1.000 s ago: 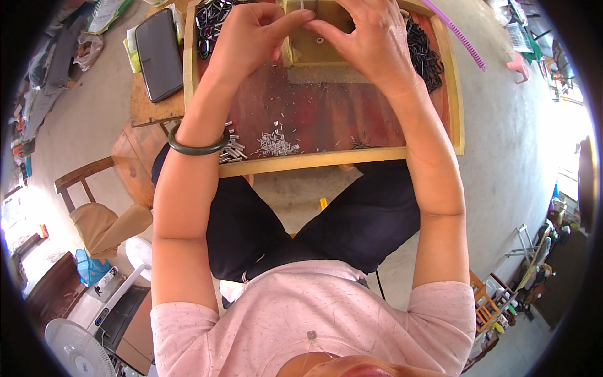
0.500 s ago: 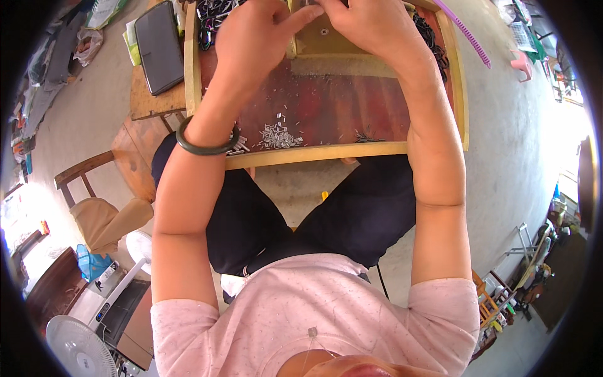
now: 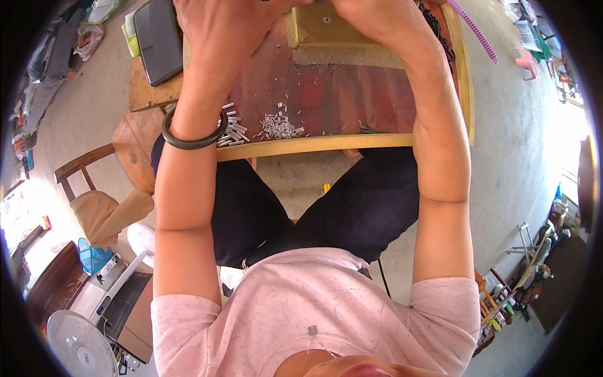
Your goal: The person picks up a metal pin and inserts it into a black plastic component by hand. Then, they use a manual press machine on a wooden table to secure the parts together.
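My left hand [image 3: 226, 28] and my right hand [image 3: 383, 16] reach to the top edge, where the view cuts off most of their fingers. What they hold, if anything, is hidden; a dark bit shows beside the left fingers. Between my hands stands a yellowish block [image 3: 339, 25] with a screw in its face. Below it spreads a reddish work surface [image 3: 339, 94] with a pale wooden rim [image 3: 314, 146]. Small silvery tubes [image 3: 281, 127] lie heaped near that rim. Longer metal pieces [image 3: 233, 131] lie beside my left wrist, and thin dark pins [image 3: 372, 127] lie toward the right.
A dark phone or tablet [image 3: 157, 44] lies on a wooden table at the left. Black wire-like pieces [image 3: 433, 25] are bunched near my right forearm. A purple coiled cord [image 3: 474, 31] hangs past the right rim. A wooden chair [image 3: 85, 160] and a white fan [image 3: 81, 345] stand left.
Both hands have shifted up toward the top edge, the left also leftward, so fewer fingers show. More of the longer metal pieces beside my left wrist is uncovered.
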A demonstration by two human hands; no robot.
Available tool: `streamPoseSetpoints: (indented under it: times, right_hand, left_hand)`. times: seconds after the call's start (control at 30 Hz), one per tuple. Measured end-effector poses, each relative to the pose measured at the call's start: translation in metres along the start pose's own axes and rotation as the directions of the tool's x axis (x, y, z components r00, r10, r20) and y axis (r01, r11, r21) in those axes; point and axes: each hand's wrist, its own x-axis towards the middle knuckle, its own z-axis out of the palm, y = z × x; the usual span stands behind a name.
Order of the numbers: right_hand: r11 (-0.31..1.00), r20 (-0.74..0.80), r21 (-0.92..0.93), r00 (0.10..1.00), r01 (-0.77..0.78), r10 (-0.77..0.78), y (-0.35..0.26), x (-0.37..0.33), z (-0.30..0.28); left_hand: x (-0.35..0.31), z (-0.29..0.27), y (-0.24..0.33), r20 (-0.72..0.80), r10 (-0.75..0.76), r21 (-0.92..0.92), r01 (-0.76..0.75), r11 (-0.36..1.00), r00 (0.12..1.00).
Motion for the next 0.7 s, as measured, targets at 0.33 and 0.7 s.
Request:
streamPoseSetpoints:
  times: [0.33,0.7]
  right_hand:
    - [0.997,0.033,-0.001,0.997,-0.072,0.072,-0.004,-0.001,0.0]
    - [0.998,0.036,0.051,0.999,-0.025,0.023,0.007,0.001,0.004]
  left_hand:
    - [0.002,-0.003,0.002,0.038,-0.056,-0.056,0.058,0.997,0.998]
    - [0.004,0.001,0.002,0.104,-0.145,0.032,0.142,0.989,0.984]
